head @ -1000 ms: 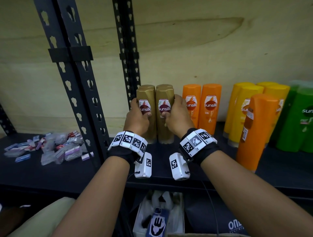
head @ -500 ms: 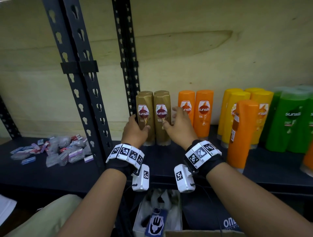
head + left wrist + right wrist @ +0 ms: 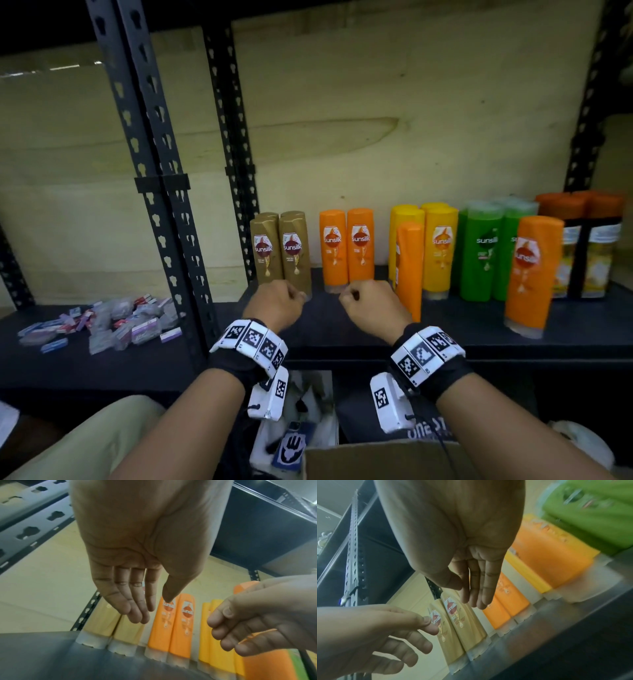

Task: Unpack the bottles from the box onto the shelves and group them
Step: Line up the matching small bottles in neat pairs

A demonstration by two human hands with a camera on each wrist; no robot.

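Two gold Sunsilk bottles (image 3: 280, 251) stand side by side at the back left of the black shelf (image 3: 376, 329), caps down. Beside them stand two orange bottles (image 3: 346, 250), then yellow bottles (image 3: 440, 251), green bottles (image 3: 479, 253) and two more orange bottles (image 3: 534, 274) nearer the front. My left hand (image 3: 279, 301) hovers empty just in front of the gold pair, fingers loosely relaxed (image 3: 137, 609). My right hand (image 3: 368, 303) hangs empty in front of the orange pair, its fingers (image 3: 479, 592) straight. Neither hand touches a bottle.
Black perforated shelf posts (image 3: 161, 192) rise left of the gold bottles. A heap of small packets (image 3: 109, 323) lies on the left shelf. Dark-capped bottles (image 3: 589, 246) stand at the far right. A cardboard box edge (image 3: 376, 455) and a phone (image 3: 291, 445) are below.
Both hands have let go of the two gold bottles and drawn back toward the shelf's front edge. The head view has pulled back, showing more bottles at the right.
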